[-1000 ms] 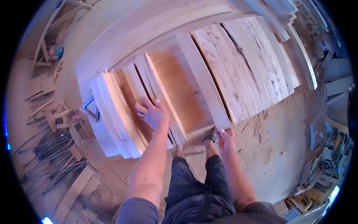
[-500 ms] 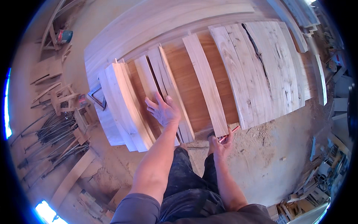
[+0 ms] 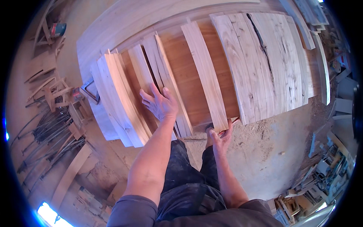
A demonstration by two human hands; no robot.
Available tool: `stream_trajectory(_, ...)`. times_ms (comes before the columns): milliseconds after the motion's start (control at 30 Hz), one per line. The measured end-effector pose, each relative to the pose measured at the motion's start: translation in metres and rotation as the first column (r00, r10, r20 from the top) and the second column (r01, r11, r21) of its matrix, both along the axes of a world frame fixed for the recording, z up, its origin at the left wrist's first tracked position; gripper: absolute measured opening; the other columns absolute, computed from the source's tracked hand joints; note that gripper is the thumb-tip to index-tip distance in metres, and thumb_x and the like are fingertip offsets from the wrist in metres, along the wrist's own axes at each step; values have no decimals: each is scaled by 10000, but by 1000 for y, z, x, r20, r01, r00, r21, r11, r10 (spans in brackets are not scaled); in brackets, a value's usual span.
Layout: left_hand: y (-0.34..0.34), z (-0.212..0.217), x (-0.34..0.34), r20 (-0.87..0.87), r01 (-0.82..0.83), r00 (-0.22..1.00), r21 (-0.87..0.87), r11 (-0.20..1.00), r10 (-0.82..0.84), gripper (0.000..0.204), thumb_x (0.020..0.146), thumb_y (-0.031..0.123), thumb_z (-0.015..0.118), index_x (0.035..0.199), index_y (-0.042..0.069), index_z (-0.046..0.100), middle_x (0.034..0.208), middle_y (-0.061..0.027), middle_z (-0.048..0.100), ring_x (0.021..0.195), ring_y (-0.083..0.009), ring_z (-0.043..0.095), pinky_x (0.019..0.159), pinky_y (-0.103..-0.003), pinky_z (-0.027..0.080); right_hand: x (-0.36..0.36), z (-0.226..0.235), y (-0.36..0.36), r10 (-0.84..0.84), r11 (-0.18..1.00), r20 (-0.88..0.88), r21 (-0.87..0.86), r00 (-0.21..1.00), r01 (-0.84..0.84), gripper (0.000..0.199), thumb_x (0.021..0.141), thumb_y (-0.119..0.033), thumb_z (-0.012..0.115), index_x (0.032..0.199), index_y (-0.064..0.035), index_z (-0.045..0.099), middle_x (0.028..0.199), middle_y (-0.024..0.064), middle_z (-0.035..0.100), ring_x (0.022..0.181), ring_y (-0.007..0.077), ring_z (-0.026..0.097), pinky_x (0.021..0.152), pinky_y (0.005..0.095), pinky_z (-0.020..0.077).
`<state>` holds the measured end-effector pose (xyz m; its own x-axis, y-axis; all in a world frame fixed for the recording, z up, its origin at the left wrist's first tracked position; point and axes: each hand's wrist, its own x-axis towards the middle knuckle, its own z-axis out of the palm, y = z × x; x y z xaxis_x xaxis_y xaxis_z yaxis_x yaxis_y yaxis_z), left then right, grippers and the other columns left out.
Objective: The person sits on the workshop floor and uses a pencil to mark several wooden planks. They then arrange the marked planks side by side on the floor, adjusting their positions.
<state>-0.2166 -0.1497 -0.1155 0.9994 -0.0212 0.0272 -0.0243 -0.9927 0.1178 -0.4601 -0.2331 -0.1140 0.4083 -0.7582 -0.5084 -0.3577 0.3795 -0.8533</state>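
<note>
My left hand [image 3: 163,106] rests with fingers spread on two narrow boards lying side by side, a pale board [image 3: 138,65] and a board with a dark crack [image 3: 156,62]. My right hand [image 3: 222,140] is closed at the near end of a single long board [image 3: 203,70], which lies apart from the others across a brown wooden surface [image 3: 183,75]. A thin red pencil [image 3: 236,120] sticks out from that hand; its rest is hidden by the fingers.
To the right lies a row of wide boards [image 3: 280,72] with a long dark split. Stacked boards [image 3: 117,102] and a metal square [image 3: 90,92] are at the left. Clamps [image 3: 51,132] and offcuts [image 3: 77,130] crowd the left floor; scrap wood [image 3: 321,170] fills the right.
The whole view has shifted, with boards and hands now slightly higher and farther left. Both hands keep their places on the boards, and the right wrist and fingers have turned a little.
</note>
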Motion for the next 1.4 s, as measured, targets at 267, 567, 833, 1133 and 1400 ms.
stream_trajectory(267,-2,0,2,-35,-19,999,7,1000,19,619,1016,410,504,1536,83,428,1583,-325,218,1318,-527,390,1092,-604,354,10,-5,6,-28,976,-167,-217,986,-9,867,708,-101,841,1455,51,428,1403,190,514,1323,278,498,1147,399,386)
stream_trajectory(567,-1,-3,2,-22,-12,1000,-31,999,11,608,991,391,544,1508,84,456,1587,-330,202,1308,-576,376,1112,-632,329,-15,-4,-4,-294,825,181,544,939,153,567,862,-211,781,1320,37,559,1197,139,658,1098,249,632,958,365,502)
stream_trajectory(833,1,-1,2,-11,-13,1000,-7,1000,13,604,1005,398,530,1519,93,445,1578,-326,227,1310,-549,386,1094,-616,349,-8,18,-6,-692,195,122,981,712,20,666,972,-582,536,1286,-1,626,1083,244,700,761,295,635,722,426,486)
stream_trajectory(1133,3,-10,-2,-8,-10,1000,63,998,10,613,1012,427,514,1532,112,437,1580,-331,222,1298,-543,393,1085,-607,358,-30,-2,9,-668,61,17,998,744,32,772,926,-711,513,1168,6,670,886,197,671,694,286,596,683,411,447)
stream_trajectory(1400,3,-11,2,-25,-17,1000,40,999,18,619,1000,447,520,1520,122,445,1590,-327,215,1318,-547,387,1096,-607,351,-22,7,3,-688,194,48,974,725,119,716,944,-580,598,1267,59,584,1051,216,672,788,306,634,753,427,503)
